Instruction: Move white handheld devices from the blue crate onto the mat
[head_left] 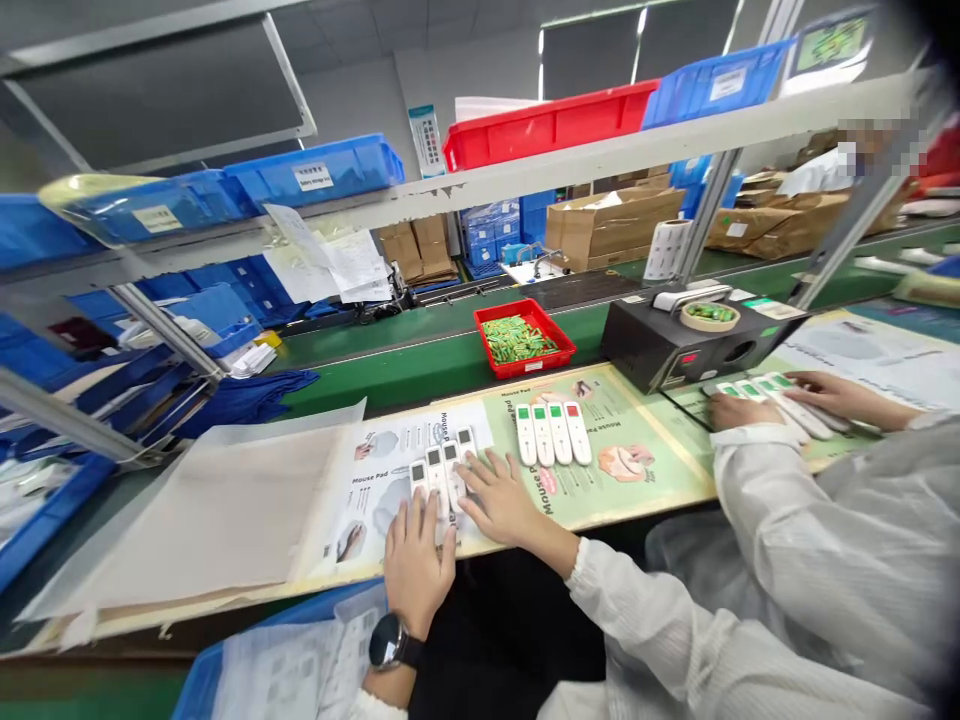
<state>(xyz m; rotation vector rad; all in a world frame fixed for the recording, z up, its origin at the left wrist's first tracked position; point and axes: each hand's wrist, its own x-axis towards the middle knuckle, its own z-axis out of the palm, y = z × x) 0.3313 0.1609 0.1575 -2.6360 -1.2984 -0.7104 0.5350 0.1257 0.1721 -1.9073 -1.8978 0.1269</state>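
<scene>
White devices (436, 478): four lay dark-screened on the printed sheet (379, 450), between and partly under both hands.
Left hand (420, 565): fingers extended, slightly parted, over the lower ends.
Right hand (504, 500): spread wide at the rightmost device — wrapped around nothing.
Uneven row: lopsided pressure might have skewed it further; a rightward sweep might have mixed it with the lit devices (553, 435).
Red tray (556, 359): loosely heaped green cylinders (516, 340).
Blue bin (196, 682): clear bags (274, 670) — contents indistinct.

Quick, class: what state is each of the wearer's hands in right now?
Left hand: open, fingers extended, at the white devices' lower ends.
Right hand: open, fingers spread, at those devices' right side.
</scene>
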